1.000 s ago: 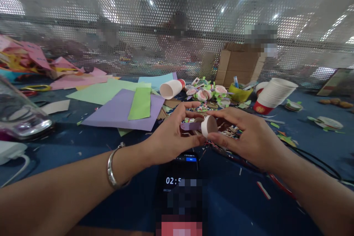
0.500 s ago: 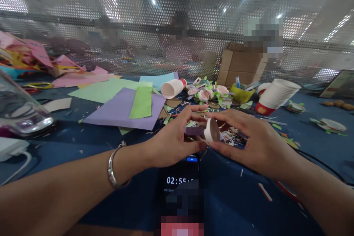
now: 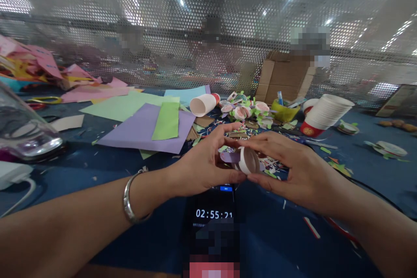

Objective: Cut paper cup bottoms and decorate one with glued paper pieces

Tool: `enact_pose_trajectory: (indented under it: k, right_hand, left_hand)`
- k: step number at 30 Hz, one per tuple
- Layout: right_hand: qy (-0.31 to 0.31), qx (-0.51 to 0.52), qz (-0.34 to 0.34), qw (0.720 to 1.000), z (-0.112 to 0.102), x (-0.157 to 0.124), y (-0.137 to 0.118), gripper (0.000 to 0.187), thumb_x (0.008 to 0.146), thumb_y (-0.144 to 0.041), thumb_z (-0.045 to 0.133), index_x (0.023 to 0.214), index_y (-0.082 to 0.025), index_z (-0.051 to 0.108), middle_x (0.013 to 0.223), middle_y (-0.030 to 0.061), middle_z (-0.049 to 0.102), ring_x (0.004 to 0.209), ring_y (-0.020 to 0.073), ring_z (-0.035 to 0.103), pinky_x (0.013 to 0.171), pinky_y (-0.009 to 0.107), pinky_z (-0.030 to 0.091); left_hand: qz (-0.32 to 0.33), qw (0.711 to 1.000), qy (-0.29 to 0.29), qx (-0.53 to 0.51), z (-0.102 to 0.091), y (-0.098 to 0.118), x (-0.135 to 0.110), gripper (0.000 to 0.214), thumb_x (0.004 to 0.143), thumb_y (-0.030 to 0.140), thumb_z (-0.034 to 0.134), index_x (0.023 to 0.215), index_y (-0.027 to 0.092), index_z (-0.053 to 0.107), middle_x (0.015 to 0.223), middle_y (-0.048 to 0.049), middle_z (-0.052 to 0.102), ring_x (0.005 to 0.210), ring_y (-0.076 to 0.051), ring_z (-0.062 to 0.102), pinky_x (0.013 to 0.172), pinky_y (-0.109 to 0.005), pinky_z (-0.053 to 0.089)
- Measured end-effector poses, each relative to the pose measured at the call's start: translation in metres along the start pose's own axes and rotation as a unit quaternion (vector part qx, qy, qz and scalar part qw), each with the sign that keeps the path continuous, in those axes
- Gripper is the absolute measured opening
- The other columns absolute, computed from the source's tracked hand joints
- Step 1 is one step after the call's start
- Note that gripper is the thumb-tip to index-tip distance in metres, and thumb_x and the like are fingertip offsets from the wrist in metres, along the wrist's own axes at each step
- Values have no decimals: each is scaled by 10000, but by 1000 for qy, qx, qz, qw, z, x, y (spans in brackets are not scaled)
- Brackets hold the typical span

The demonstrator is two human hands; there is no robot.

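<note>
Both my hands meet just above the blue table, over a phone [image 3: 213,215] that shows a timer. My left hand [image 3: 203,163] pinches a purple paper strip [image 3: 229,156] between thumb and fingers. My right hand [image 3: 293,167] grips a short white paper-cup bottom [image 3: 249,160], its round base facing me. The purple strip lies against the side of the cup piece. A silver bangle [image 3: 128,197] sits on my left wrist.
Purple [image 3: 140,132] and green paper sheets [image 3: 166,121] lie to the left. A tipped cup [image 3: 202,105], decorated cup pieces [image 3: 247,110] and a stack of cups [image 3: 322,113] lie behind. A clear bottle [image 3: 22,128] stands at the far left. A mesh screen [image 3: 208,30] backs the table.
My hands have drawn closer together and a little lower. The cup piece has turned slightly, and the purple strip now lies nearer its side.
</note>
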State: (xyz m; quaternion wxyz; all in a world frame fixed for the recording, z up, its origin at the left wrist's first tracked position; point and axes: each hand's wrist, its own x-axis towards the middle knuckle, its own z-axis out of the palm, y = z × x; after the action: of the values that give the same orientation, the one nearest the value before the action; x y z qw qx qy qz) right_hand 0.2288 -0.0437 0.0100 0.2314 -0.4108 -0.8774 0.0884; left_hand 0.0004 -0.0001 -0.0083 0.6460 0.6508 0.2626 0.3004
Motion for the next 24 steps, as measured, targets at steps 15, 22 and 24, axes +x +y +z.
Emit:
enact_pose_trajectory:
  k: [15,22,24]
  right_hand:
    - [-29,7,-19,999,0,1,0,432,924,-314,706,1342,-266,607,1316,103,626,1211,252,622,1031,429,537]
    - [-26,24,0,999,-3,-1,0,395,925,-374,710,1296,-265,629,1249,75,678,1141,230,650,962,386,561]
    - [-19,24,-2,1000,-4,-2,-1,419,912,-372,725,1303,-257,626,1271,69,680,1164,224,647,980,374,552]
  left_hand:
    - [11,999,-21,-35,1,-9,-1,855,744,137,820,1452,250,354,1295,-122,552,977,-207,675,857,-398,542]
    - [-47,995,-50,-79,-3,-4,-2,884,714,43,807,1463,279,402,1307,-111,596,925,-192,703,854,-385,536]
    - [-46,994,-59,-82,-4,-3,-1,895,712,53,829,1466,275,401,1270,-97,624,957,-201,706,891,-395,534]
